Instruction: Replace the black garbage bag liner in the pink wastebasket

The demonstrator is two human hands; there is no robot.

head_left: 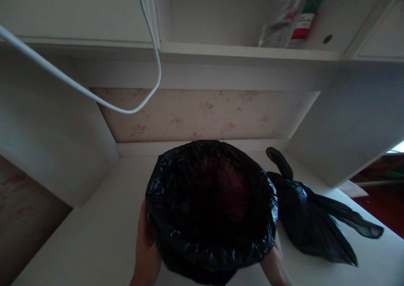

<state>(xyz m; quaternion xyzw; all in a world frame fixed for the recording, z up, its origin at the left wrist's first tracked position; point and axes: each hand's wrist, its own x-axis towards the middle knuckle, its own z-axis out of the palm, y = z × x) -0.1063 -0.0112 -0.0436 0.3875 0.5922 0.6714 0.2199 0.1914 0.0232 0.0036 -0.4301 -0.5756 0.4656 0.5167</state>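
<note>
Standing on the white desk surface (94,231), near its front edge and at the centre of the view, is a round waste bin lined with a glossy black plastic bag (211,206). The liner is folded outward over the rim and hangs down the outer wall in crumpled folds. A dark reddish interior shows faintly through the opening; its contents cannot be determined.

The left hand (145,246) is pressed flat against the left outer wall of the bin, fingers wrapped onto the black liner. The right hand (275,263) contacts the lower right wall of the bin; only the wrist and part of the hand are visible, the remainder being hidden behind the liner fold. Both hands clasp the bin between them, one on each side. How far the fingers of the right hand curl cannot be told.

Just beside the bin on its right lies a second black plastic bag (312,218), loose and partly collapsed on the desk, with its tied handles pointing up and to the right. It sits very close to the bin; contact cannot be confirmed.

Behind the bin, a pale floral-patterned back panel (205,113) closes the desk recess. A white cable (94,96) loops down across it from the upper left. On the shelf above, at upper right, stands a clear plastic bottle with a red and green label (293,16).
</note>
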